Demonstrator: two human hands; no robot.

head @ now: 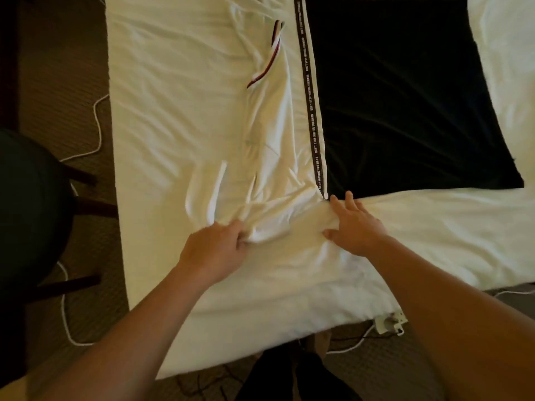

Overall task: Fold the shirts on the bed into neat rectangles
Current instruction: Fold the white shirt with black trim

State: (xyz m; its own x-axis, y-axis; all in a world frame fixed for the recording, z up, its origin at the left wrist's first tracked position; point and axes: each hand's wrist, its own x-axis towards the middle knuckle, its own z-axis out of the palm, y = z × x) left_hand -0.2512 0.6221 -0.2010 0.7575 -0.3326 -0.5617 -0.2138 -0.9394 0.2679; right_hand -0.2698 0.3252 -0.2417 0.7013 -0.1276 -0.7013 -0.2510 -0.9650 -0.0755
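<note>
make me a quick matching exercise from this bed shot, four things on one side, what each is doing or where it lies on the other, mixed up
Things:
1. left hand
2. right hand
3. black shirt
4. white cable

States:
A. lies on the floor beside the bed
B. pinches a bunch of white shirt fabric
C. spread flat on the bed
D. presses flat, fingers straight

Pairs: 1-B, 2-D, 3-C, 4-A

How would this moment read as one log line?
left hand: pinches white shirt hem | right hand: flat on it | black shirt: spread out
</note>
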